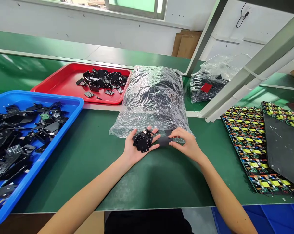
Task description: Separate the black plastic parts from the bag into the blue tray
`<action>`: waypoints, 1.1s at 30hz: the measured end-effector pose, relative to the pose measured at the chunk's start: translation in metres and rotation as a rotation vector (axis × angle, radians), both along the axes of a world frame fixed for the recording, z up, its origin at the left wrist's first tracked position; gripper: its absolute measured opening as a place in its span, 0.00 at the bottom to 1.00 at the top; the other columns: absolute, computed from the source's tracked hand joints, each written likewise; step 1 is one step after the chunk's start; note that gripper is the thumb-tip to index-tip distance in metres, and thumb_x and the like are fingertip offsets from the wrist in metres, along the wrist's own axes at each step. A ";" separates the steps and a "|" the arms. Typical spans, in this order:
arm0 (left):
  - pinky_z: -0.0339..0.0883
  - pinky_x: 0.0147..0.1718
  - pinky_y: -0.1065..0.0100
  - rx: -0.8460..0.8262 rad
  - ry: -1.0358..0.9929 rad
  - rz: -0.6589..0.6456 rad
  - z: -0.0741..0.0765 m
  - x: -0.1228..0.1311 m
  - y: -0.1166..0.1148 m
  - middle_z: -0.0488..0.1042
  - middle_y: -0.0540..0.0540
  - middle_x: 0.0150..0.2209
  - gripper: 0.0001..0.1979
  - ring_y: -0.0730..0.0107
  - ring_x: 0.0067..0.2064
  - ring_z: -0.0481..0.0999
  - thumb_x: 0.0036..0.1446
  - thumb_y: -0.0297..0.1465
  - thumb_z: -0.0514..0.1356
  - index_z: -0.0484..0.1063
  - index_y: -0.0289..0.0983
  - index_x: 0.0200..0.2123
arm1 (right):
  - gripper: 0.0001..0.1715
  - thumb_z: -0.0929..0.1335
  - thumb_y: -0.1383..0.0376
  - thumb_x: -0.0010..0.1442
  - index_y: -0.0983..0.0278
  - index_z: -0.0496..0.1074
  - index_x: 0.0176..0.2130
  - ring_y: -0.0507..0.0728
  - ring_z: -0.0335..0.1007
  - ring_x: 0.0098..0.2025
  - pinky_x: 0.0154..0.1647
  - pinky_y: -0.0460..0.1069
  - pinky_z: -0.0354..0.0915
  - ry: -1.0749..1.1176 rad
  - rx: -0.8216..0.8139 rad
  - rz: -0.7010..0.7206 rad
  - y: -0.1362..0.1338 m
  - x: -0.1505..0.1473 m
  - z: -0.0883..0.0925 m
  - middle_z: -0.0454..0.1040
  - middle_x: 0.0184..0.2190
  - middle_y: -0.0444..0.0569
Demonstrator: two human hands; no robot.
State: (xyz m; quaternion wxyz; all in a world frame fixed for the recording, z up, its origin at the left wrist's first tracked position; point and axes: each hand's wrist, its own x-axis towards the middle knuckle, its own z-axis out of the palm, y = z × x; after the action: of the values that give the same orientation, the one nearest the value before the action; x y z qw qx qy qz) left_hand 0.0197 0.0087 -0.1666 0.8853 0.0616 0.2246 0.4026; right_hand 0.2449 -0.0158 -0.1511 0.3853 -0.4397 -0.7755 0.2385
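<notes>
My left hand [131, 150] lies palm up above the table with its fingers spread, bearing a small heap of black plastic parts [143, 141]. Beside it, my right hand [187, 144] pinches a flat dark plastic piece [164, 140] between thumb and fingers. That piece's left end is close to my left fingertips; whether they touch it I cannot tell. Just beyond both hands sits a big clear plastic bag [156, 94] full of dark parts, its near edge spread towards me.
On the left stands a blue tray [46, 156] of mixed black parts. Behind it, a red tray [61, 81] holds more. Circuit boards [249, 139] and a dark flat panel [283, 146] lie right, past a metal post [254, 68]. Another bag [198, 87] stands behind the post.
</notes>
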 end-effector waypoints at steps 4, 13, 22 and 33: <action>0.64 0.48 0.47 -0.010 0.012 0.004 0.001 0.001 0.000 0.66 0.37 0.57 0.25 0.46 0.57 0.65 0.57 0.39 0.51 0.61 0.35 0.56 | 0.05 0.67 0.64 0.58 0.59 0.69 0.38 0.55 0.67 0.36 0.35 0.50 0.65 -0.001 0.008 0.000 0.000 -0.001 0.000 0.70 0.34 0.48; 0.61 0.49 0.42 -0.024 -0.001 -0.030 0.002 0.003 -0.005 0.66 0.36 0.56 0.25 0.49 0.50 0.71 0.59 0.40 0.49 0.61 0.34 0.56 | 0.05 0.67 0.63 0.57 0.59 0.69 0.37 0.56 0.68 0.39 0.39 0.52 0.66 0.032 0.017 -0.007 -0.003 -0.006 0.002 0.71 0.35 0.48; 0.62 0.47 0.40 -0.079 -0.037 -0.178 -0.003 0.014 -0.024 0.74 0.37 0.45 0.25 0.49 0.48 0.73 0.60 0.42 0.49 0.63 0.35 0.55 | 0.06 0.64 0.66 0.59 0.59 0.68 0.39 0.58 0.65 0.43 0.43 0.55 0.65 -0.096 0.125 -0.013 -0.010 -0.026 -0.012 0.69 0.38 0.50; 0.64 0.47 0.45 -0.088 -0.029 -0.184 -0.001 0.014 -0.022 0.74 0.38 0.47 0.23 0.48 0.49 0.72 0.60 0.41 0.49 0.64 0.35 0.54 | 0.07 0.62 0.67 0.58 0.62 0.68 0.38 0.62 0.63 0.45 0.45 0.58 0.63 -0.420 0.236 -0.024 -0.014 -0.029 -0.007 0.69 0.40 0.55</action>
State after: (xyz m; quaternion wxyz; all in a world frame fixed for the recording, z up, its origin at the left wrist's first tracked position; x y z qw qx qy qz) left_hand 0.0334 -0.0133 -0.1674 0.9236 0.0370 0.2226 0.3100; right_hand 0.2159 -0.0300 -0.1581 0.2671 -0.4409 -0.8557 0.0449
